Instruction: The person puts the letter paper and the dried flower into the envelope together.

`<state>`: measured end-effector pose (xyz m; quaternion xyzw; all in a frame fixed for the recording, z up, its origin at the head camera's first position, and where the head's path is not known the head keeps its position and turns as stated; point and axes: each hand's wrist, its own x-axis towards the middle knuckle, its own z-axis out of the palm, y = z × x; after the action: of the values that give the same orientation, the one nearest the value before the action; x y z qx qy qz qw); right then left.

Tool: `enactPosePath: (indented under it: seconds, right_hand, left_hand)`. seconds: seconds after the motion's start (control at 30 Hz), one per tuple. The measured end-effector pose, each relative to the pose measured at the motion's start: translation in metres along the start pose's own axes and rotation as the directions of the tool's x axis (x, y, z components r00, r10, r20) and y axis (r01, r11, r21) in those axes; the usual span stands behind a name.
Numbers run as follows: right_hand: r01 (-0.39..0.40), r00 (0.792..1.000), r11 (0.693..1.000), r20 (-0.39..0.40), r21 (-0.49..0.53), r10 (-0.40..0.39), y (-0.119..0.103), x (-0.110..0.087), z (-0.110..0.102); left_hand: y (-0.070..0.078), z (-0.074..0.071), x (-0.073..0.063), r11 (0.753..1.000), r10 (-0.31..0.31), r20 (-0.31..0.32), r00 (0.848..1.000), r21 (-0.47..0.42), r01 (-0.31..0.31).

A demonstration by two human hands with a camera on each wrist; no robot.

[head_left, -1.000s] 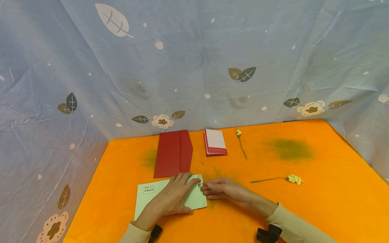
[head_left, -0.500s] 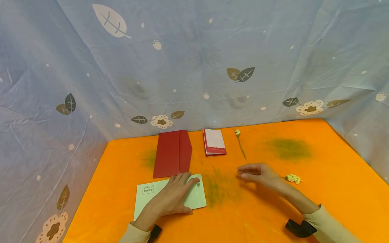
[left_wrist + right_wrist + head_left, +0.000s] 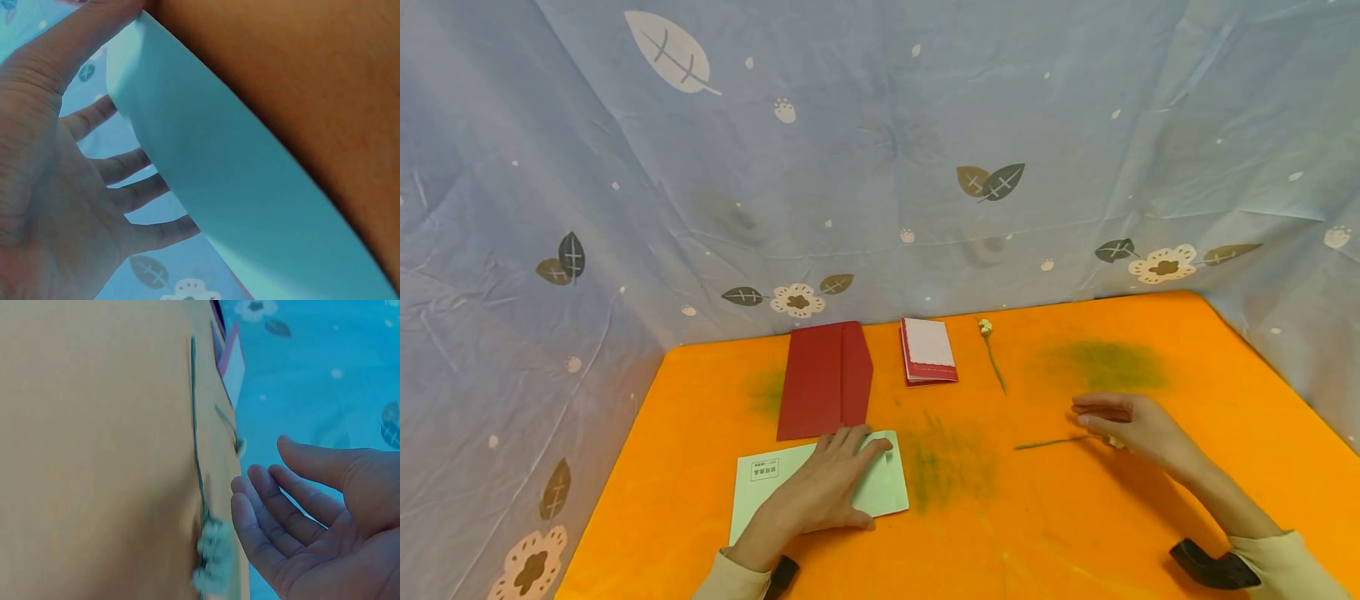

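My left hand [image 3: 820,487] rests with spread fingers on a pale green envelope [image 3: 889,485], which bears a small printed box. In the left wrist view the thumb and fingertips touch the envelope [image 3: 206,156] near its edges. My right hand [image 3: 1153,429] hovers over a yellow flower on a thin stem [image 3: 1048,443], hiding most of its bloom in the head view. Relaxed and holding nothing, its fingers are apart from the flower [image 3: 214,556] in the right wrist view.
Beyond the green envelope lies a red envelope [image 3: 812,379] with its flap unfolded. A small folded card [image 3: 931,346], white and red, is to its right. Another yellow flower [image 3: 992,354] lies near the back edge of the orange tabletop [image 3: 970,542]. Patterned cloth [image 3: 865,167] hangs behind.
My right hand has moved right, away from the green envelope's end, to above the nearer flower. The left hand stays in place on the envelope.
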<state>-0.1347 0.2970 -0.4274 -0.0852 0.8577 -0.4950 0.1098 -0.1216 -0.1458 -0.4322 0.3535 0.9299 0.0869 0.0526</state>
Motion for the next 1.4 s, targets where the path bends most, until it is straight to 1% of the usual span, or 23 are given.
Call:
enactPosePath:
  seconds: [0.1, 0.2, 0.37, 0.47, 0.57, 0.67, 0.9, 0.97, 1.07, 1.3, 1.4]
  right_hand:
    - [0.018, 1.000, 0.999, -0.013, -0.036, -0.019, 0.007, -0.004, -0.006]
    - [0.034, 0.998, 0.994, -0.048, -0.108, -0.039, 0.012, -0.008, -0.011]
    - [0.053, 0.992, 0.969, -0.101, -0.240, -0.079, 0.019, -0.014, -0.018]
    - [0.043, 0.993, 0.955, -0.094, -0.294, -0.073, 0.024, -0.018, -0.021]
    - [0.023, 0.997, 0.946, -0.067, -0.325, -0.047, 0.027, -0.019, -0.021]
    - [0.008, 0.998, 0.938, -0.056, -0.347, -0.029, 0.029, -0.020, -0.019]
    - [0.056, 0.991, 0.894, -0.083, -0.445, -0.104, 0.030, -0.018, -0.014]
    - [0.071, 0.990, 0.884, -0.078, -0.462, -0.120, 0.029, -0.018, -0.013]
    - [0.101, 0.987, 0.882, -0.067, -0.461, -0.148, 0.027, -0.017, -0.012]
    - [0.149, 0.981, 0.890, -0.046, -0.431, -0.187, 0.017, -0.017, -0.006]
    - [0.167, 0.978, 0.893, -0.048, -0.417, -0.205, 0.010, -0.015, -0.002]
  left_hand:
    - [0.000, 0.000, 0.000, 1.000, 0.001, 0.000, 1.000, -0.001, -0.001]
    - [0.000, 0.001, 0.000, 1.000, -0.002, 0.003, 1.000, 0.001, 0.002]
    - [-0.001, 0.001, 0.000, 1.000, -0.013, 0.011, 1.000, -0.011, 0.013]
    - [0.000, 0.001, 0.000, 1.000, -0.011, 0.011, 1.000, -0.013, 0.012]
    - [0.000, 0.001, -0.001, 1.000, -0.012, 0.013, 1.000, -0.013, 0.012]
    - [0.000, 0.001, -0.001, 1.000, -0.013, 0.012, 1.000, -0.009, 0.013]
    - [0.000, 0.001, -0.001, 1.000, -0.007, 0.005, 1.000, -0.002, 0.007]
    - [0.000, 0.001, -0.001, 1.000, -0.003, 0.001, 1.000, -0.005, 0.003]
    - [-0.001, 0.001, -0.001, 1.000, 0.002, -0.005, 1.000, -0.003, -0.002]
    - [-0.001, 0.001, -0.002, 1.000, 0.011, -0.027, 1.000, 0.001, -0.011]
    - [-0.001, 0.002, -0.002, 1.000, 0.004, -0.021, 1.000, 0.000, -0.004]
